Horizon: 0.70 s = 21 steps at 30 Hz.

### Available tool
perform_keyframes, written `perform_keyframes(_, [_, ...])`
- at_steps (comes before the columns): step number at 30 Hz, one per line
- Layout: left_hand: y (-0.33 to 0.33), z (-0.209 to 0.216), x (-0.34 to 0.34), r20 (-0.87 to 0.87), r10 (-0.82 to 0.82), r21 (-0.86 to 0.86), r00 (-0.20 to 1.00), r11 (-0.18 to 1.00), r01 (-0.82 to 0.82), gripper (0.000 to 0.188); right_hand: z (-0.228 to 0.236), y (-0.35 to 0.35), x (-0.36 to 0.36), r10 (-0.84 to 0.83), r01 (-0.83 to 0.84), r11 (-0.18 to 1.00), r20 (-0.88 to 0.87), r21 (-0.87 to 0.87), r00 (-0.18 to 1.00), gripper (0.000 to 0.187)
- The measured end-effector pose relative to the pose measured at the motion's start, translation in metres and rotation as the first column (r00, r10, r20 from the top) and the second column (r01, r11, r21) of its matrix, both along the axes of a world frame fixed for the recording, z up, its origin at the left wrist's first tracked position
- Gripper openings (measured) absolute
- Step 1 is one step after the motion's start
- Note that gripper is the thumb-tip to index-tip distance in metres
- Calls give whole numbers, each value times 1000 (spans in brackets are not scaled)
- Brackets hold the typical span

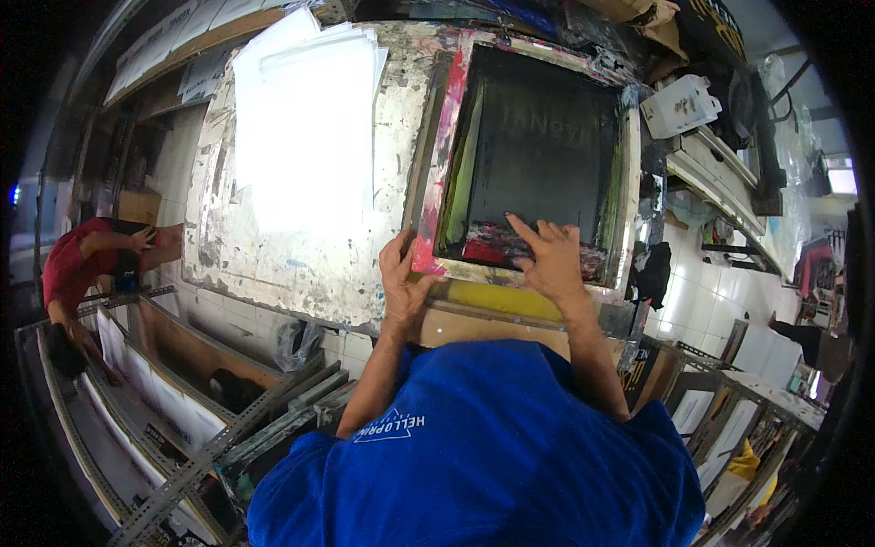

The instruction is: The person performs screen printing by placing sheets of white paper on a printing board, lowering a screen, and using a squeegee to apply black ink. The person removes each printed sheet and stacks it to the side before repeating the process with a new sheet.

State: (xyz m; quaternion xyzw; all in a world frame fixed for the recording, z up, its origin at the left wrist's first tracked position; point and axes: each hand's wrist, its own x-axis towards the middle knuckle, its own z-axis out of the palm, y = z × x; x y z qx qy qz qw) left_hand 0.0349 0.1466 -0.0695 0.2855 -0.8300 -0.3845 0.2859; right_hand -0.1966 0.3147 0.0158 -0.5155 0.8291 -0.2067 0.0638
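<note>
Meanwhile left hand (404,278) grips the screen frame (444,137) corner — right hand (550,258) lies open, fingers spread, inside.

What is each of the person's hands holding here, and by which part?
Left hand grips the screen-printing frame at its near left corner. Right hand rests flat on the frame's near edge, gripping nothing.

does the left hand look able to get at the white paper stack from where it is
Probably yes. The left hand grips the screen frame at its near left corner, and the paper stack lies just beyond on the same table, nothing between; it must release the frame first.
</note>
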Motion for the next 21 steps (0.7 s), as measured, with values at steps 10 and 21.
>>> perform_keyframes(10, [0, 8, 7, 147, 20, -81, 989, 997, -8, 72, -44, -63, -96, -123, 117, 992, -143, -53, 982, 80])
perform_keyframes(21, [3, 3, 10, 123, 27, -23, 992, 999, -25, 70, -56, -170, -254, -137, 88, 982, -311, -166, 941, 79])
